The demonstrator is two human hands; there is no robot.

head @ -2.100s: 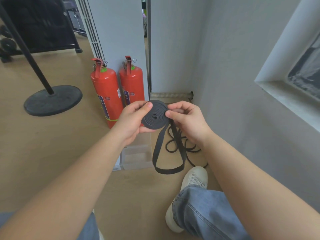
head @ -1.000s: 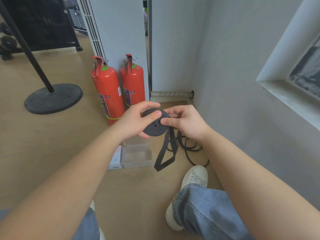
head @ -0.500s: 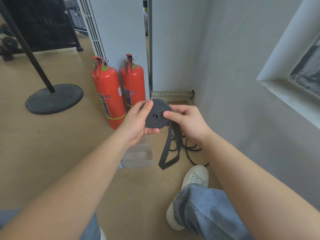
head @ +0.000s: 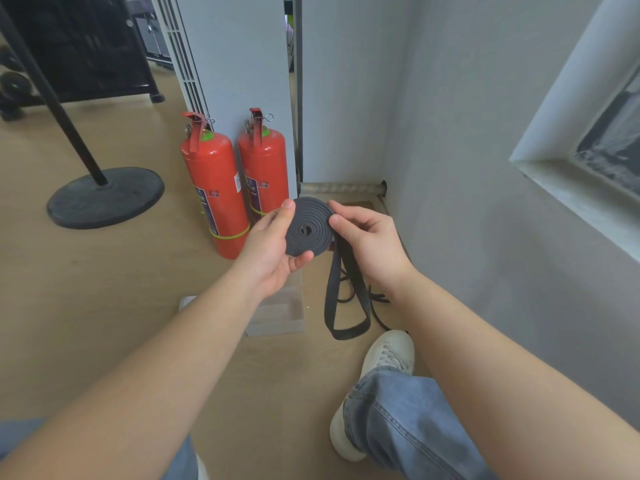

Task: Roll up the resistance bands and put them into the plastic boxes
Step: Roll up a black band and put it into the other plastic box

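Hands [head: 266, 247] and [head: 370, 244], left and right, are pinching a coiled band [head: 308, 226] between them. Its loose tail [head: 343, 306] is hanging beside a clear box [head: 280, 317] on the floor.

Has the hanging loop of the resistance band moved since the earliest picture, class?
Yes. The loop of the resistance band has shortened: it hung below the near edge of the plastic box, and now its bottom hangs level with that edge.
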